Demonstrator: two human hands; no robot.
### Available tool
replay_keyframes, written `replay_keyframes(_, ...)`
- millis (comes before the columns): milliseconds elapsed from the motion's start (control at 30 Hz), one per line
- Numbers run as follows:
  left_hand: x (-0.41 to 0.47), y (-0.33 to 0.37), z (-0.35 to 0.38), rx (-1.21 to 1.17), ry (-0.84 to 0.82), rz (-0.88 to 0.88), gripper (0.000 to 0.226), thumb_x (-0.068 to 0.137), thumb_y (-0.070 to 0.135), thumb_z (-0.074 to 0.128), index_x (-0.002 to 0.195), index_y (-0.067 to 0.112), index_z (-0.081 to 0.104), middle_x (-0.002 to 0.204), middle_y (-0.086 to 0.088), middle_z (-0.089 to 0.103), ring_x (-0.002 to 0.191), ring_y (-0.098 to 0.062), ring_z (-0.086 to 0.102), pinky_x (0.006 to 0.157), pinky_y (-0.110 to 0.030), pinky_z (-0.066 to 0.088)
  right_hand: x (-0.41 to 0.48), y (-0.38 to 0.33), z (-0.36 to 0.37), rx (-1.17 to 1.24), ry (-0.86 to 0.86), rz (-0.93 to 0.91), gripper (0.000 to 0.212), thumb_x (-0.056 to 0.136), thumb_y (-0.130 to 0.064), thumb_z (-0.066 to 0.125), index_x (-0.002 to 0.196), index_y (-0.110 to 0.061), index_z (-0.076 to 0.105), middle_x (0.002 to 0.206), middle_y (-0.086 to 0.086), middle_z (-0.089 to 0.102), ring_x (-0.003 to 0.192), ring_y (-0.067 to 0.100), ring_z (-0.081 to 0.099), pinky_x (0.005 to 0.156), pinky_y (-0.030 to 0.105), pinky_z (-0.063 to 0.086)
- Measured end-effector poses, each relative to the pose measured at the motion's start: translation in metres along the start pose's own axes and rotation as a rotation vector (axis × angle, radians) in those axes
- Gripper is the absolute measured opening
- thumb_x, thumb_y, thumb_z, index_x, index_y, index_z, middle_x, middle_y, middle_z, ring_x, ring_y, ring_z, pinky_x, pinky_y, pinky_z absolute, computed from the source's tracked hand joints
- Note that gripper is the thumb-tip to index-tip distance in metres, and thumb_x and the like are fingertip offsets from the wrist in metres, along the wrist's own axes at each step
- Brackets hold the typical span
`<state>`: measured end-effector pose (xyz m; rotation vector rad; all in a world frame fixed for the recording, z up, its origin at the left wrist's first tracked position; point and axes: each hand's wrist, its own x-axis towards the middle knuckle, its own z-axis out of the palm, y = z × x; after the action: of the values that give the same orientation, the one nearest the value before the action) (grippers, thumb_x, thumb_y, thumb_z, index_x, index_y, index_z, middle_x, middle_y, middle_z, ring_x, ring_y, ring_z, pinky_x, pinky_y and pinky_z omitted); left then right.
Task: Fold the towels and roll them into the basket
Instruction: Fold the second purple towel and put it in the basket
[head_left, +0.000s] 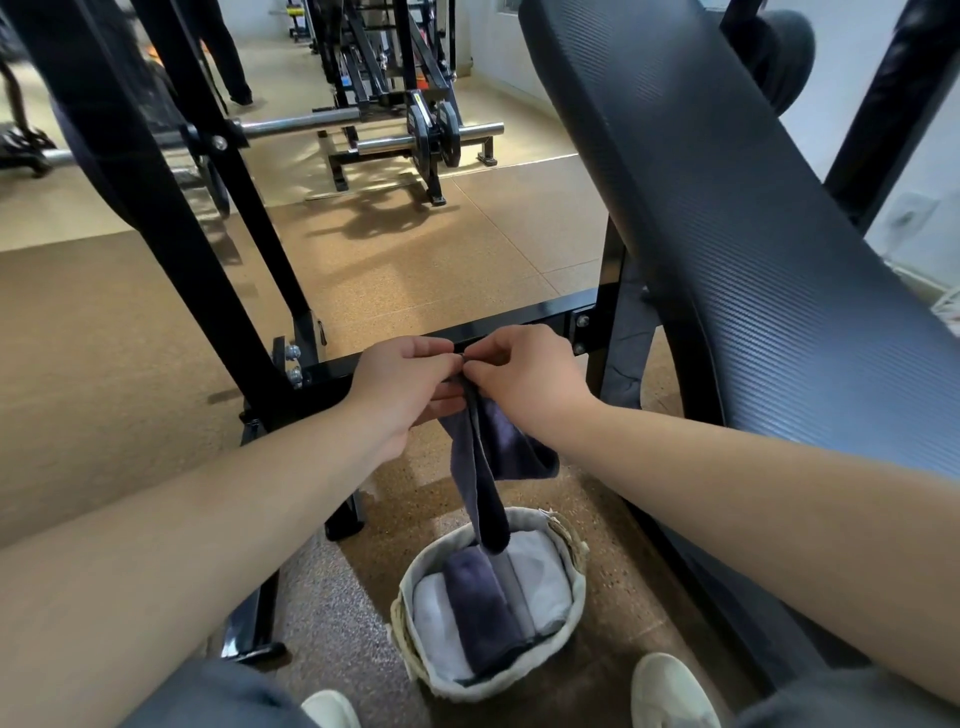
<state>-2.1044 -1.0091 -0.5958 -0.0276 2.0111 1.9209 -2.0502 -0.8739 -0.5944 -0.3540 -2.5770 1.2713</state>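
A dark towel (488, 452) is being held up in the air over the basket (493, 686), which is sitting on the floor (415, 260) just ahead of the person's pale shoes (670, 691). The towel's top edge is being pinched by the left hand (402, 379) and the right hand (524, 374), both with thumb and fingers curled tightly on the cloth and the two hands almost touching. Below them the cloth is hanging bunched and twisted, and its lowest end is dangling over the basket's mouth; whether it is touching the rolls inside cannot be told. Rolled towels are being kept side by side in the basket: a white roll (436, 613), a dark roll (483, 608), a grey roll (511, 587) and another white roll (540, 577). The step in hand is judged to be the opening out of the towel for its first fold. It is likely being done best if the hem is being fed through the fingertips until one corner is being held in each hand, the twist is being shaken out, and the edges are being matched before any rolling, so that a tight, even roll is being made for the little room left in the basket
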Motion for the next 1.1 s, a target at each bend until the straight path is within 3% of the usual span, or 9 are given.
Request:
replay_keyframes(200,-0.003,-0.002,0.0,0.053,-0.049,0.02,0.022,0.09,0.002,0.072,0.108,0.014,0.068,0.1,-0.015,0.075,0.081,-0.024,0.074,0.079,-0.043,0.064,0.004,0.006,0.003,0.158,0.015,0.147,0.007,0.087,-0.022,0.076,0.093,-0.021,0.08,0.087,-0.004,0.077,0.079,0.016,0.074,0.086,0.039,0.061)
replay_keyframes(267,-0.004,-0.004,0.0,0.077,-0.054,0.038,0.02,0.091,0.003,0.07,0.108,0.015,0.069,0.101,-0.015,0.075,0.083,-0.023,0.074,0.08,-0.045,0.064,0.002,0.008,0.004,0.194,0.01,0.17,0.006,0.087,-0.023,0.078,0.092,-0.022,0.08,0.087,-0.005,0.076,0.077,0.016,0.074,0.085,0.038,0.061)
replay_keyframes(433,-0.003,-0.002,0.001,0.086,-0.056,0.08,0.022,0.101,0.011,0.052,0.111,0.021,0.069,0.096,-0.006,0.078,0.085,-0.019,0.077,0.079,-0.039,0.064,0.0,0.011,0.006,0.177,-0.021,0.127,0.034,0.079,-0.032,0.085,0.109,-0.021,0.075,0.094,-0.004,0.075,0.086,0.013,0.072,0.085,0.032,0.059)
replay_keyframes(600,0.002,-0.003,-0.006,0.184,-0.064,0.084,0.028,0.103,0.012,0.045,0.112,0.023,0.07,0.086,0.0,0.079,0.083,-0.013,0.077,0.079,-0.036,0.063,-0.001,0.013,0.001,0.122,-0.077,0.104,0.017,0.085,-0.016,0.078,0.1,-0.022,0.071,0.088,-0.003,0.073,0.069,0.01,0.069,0.064,0.02,0.054)
replay_keyframes(667,0.007,-0.004,-0.014,0.283,-0.048,0.087,0.028,0.102,0.013,0.046,0.11,0.024,0.07,0.09,0.001,0.079,0.087,-0.013,0.076,0.082,-0.037,0.063,-0.002,0.015,-0.001,0.118,-0.09,0.116,0.016,0.09,-0.01,0.072,0.098,-0.023,0.07,0.088,-0.001,0.072,0.06,0.011,0.069,0.058,0.017,0.054)
replay_keyframes(767,0.016,-0.011,-0.031,0.434,-0.029,0.087,0.026,0.101,0.015,0.051,0.115,0.025,0.071,0.1,0.003,0.076,0.094,-0.011,0.073,0.085,-0.039,0.062,-0.003,0.02,-0.002,0.148,-0.112,0.138,0.017,0.092,-0.008,0.069,0.096,-0.025,0.07,0.088,0.0,0.072,0.061,0.017,0.073,0.066,0.029,0.063)
replay_keyframes(900,0.022,-0.02,-0.05,0.505,-0.003,0.065,0.019,0.099,0.02,0.059,0.111,0.029,0.07,0.11,0.002,0.07,0.1,-0.013,0.07,0.083,-0.039,0.063,-0.001,0.027,-0.002,0.227,-0.132,0.16,0.02,0.091,-0.002,0.067,0.091,-0.022,0.071,0.083,0.001,0.068,0.066,0.023,0.074,0.072,0.042,0.065)
replay_keyframes(1100,0.021,-0.022,-0.053,0.558,-0.145,-0.034,0.028,0.092,0.034,0.073,0.119,0.032,0.066,0.114,0.006,0.066,0.104,-0.014,0.067,0.085,-0.04,0.063,-0.002,0.028,-0.005,0.293,-0.131,0.156,0.019,0.091,0.001,0.066,0.096,-0.016,0.072,0.09,0.008,0.069,0.073,0.019,0.071,0.072,0.037,0.065)
